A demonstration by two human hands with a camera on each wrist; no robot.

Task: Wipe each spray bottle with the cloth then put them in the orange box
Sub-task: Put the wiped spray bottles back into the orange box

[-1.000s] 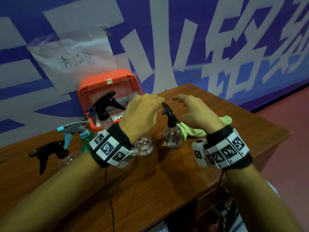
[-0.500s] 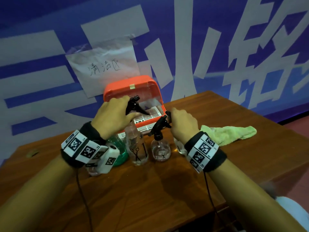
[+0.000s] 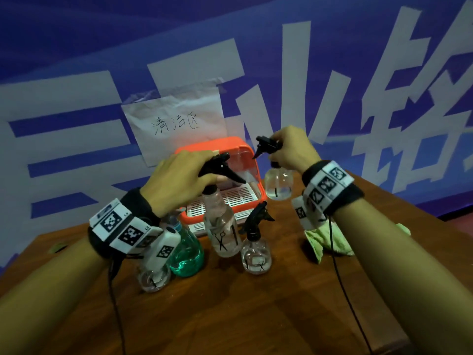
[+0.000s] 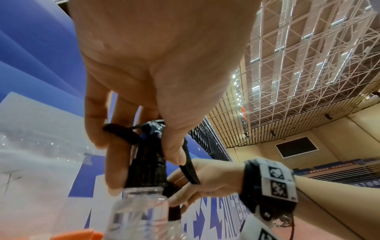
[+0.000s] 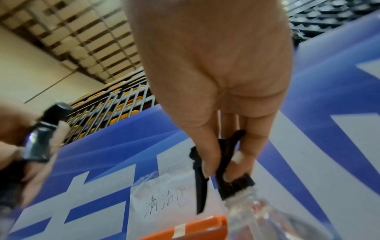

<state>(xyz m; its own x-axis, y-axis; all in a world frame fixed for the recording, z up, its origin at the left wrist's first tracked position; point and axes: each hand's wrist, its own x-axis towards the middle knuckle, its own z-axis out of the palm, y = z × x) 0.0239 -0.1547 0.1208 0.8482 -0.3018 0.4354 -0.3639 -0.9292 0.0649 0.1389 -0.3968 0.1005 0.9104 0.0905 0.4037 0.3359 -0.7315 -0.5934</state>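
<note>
**A:** Over on the far left of the surface [image 3: 256,316], what am I looking at?

**B:** From my remote seat I see a small round clear bottle [image 3: 153,279] half hidden under the left wrist camera, then a green bottle [image 3: 188,254] just beside it. Both stand upright, untouched, I'd judge waiting their turn.

**A:** And your left hand [image 3: 176,184]?

**B:** Its fingers [image 4: 115,162] are curled round the black trigger head and neck of the tall clear bottle [image 3: 221,226], thumb on the near side. I hold it by the head because, I think, that leaves the body hanging plumb for lowering. Whether its base is touching the wood I cannot tell. It sits right in front of the orange box [image 3: 253,162].

**A:** The box is ready?

**B:** Its lid stands open against the wall and the white slatted tray inside is showing; I see no bottle in it yet.

**A:** The small one in the middle?

**B:** A short clear bottle [image 3: 256,254] stands free, just right of the tall one.

**A:** Right hand [image 3: 291,149]?

**B:** Pinching the black sprayer of a round clear bottle [image 3: 278,184], lifted clear, beside the box's right edge, nozzle pointing left. Carrying two at once saves a trip, I reckon.

**A:** The cloth?

**B:** The green cloth [image 3: 332,242] lies crumpled under my right forearm, in neither hand. So I can't vouch that these two are wiped.
</note>
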